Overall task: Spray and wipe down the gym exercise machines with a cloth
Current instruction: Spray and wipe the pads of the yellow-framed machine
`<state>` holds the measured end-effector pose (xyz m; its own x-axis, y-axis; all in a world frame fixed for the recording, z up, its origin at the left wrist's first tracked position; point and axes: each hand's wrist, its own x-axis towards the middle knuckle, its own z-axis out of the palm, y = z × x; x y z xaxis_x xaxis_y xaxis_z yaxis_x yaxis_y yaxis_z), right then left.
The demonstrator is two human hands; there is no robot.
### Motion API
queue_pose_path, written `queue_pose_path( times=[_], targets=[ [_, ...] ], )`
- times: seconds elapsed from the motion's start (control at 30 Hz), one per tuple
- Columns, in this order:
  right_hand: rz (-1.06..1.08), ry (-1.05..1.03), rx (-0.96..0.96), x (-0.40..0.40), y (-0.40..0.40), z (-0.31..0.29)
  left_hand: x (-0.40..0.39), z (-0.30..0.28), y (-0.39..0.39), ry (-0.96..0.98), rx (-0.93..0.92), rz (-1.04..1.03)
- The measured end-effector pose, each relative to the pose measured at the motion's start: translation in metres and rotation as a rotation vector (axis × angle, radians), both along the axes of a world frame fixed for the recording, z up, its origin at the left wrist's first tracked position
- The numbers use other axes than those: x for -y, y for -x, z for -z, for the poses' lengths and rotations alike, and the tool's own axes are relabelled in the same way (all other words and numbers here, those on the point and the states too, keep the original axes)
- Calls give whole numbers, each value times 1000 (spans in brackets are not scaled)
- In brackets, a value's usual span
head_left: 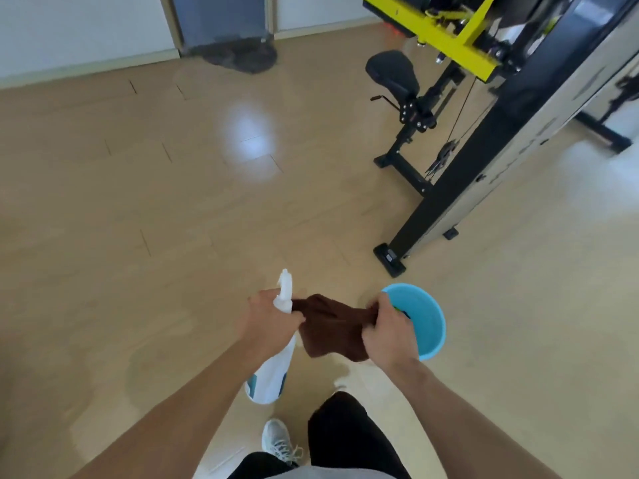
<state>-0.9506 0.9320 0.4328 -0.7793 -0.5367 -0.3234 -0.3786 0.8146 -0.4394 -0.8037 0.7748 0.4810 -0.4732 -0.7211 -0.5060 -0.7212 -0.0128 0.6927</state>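
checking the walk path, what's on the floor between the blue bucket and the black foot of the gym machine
In the head view, only bare wood floor lies between the blue bucket and the machine's black foot.

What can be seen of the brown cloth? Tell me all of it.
The brown cloth looks soft and plain, like a towel, and hangs crumpled in the air above the floor. The right hand grips one end; the other reaches the left hand, which also holds the spray bottle. Its lower edge droops free beside the blue bucket.
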Motion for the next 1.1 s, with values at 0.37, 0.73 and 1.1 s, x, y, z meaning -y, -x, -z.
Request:
queue_pose_path(
  times=[0.37,0.73,1.1],
  targets=[
    [-194,221,553,143,192,21,161,-4,180,41,12,-97],
    [-134,349,519,349,294,32,329,-32,337,-38,-96,-60],
    [81,152,458,499,493,24,567,-5,505,7,-84,154]
  ],
)
